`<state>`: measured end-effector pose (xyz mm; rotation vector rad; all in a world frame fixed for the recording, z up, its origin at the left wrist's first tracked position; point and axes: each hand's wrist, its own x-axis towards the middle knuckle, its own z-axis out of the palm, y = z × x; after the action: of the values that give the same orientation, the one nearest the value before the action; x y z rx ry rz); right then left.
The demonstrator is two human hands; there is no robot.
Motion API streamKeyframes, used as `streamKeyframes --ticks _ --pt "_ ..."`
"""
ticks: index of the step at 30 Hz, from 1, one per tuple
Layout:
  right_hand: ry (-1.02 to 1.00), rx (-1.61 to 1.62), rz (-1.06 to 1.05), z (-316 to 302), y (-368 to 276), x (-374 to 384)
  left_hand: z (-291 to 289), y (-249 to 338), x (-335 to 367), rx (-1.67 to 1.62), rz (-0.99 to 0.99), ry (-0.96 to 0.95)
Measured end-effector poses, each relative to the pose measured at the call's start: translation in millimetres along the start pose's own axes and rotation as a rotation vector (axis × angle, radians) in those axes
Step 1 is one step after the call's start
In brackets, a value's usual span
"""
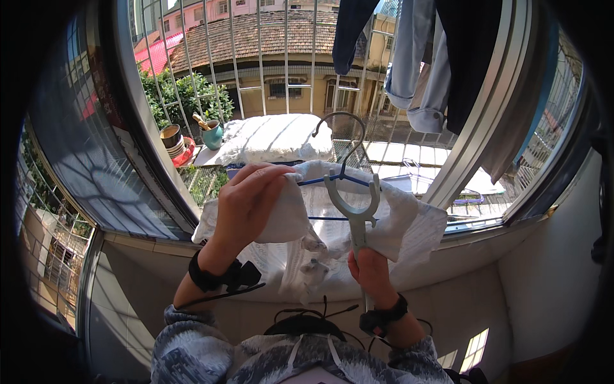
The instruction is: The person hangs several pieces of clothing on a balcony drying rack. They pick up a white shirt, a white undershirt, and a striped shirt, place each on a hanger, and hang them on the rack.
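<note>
A thin white garment [416, 224] hangs spread on a blue clothes hanger [314, 181] in front of me, its dark hook standing upright. My left hand [246, 201] is closed at the garment's left shoulder, thumb and fingers pinching the cloth against the hanger. Lower and to the right, my right hand [372, 274] is wrapped round the shaft of a pale green forked clothes pole [356, 224]. The pole's U-shaped head lies in front of the garment, its prongs reaching the hanger's bar near the hook. Whether the fork bears the hanger, I cannot tell.
Beyond the open window, metal bars [261, 57] enclose a ledge with a white padded bundle [275, 137], a teal cup [212, 136] and stacked pots [171, 137]. Dark trousers [470, 57] and a light blue garment [404, 70] hang overhead at right. The window frame [476, 128] stands close by.
</note>
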<state>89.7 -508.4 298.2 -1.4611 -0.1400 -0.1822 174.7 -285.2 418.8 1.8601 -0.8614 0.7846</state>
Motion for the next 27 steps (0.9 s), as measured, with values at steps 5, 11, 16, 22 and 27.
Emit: streamKeyframes --ticks 5,11,16,22,27 --pt "-0.042 -0.018 -0.068 3.7 2.8 0.3 1.9 4.2 1.3 -0.240 0.093 -0.050" --pt "0.060 0.021 0.053 11.8 3.5 6.5 -0.2 4.5 10.9 0.278 0.241 0.032" --pt "0.078 0.171 0.081 22.8 -8.9 17.0 15.6 11.3 -40.6 -0.130 0.242 -0.069" --pt "-0.055 0.184 -0.072 36.7 -48.6 47.5 102.1 -7.3 -101.6 -0.382 -0.344 -0.815" --pt "-0.002 -0.725 -0.458 12.8 -112.5 18.9 108.8 -19.8 -92.2 -0.872 -0.329 -0.684"
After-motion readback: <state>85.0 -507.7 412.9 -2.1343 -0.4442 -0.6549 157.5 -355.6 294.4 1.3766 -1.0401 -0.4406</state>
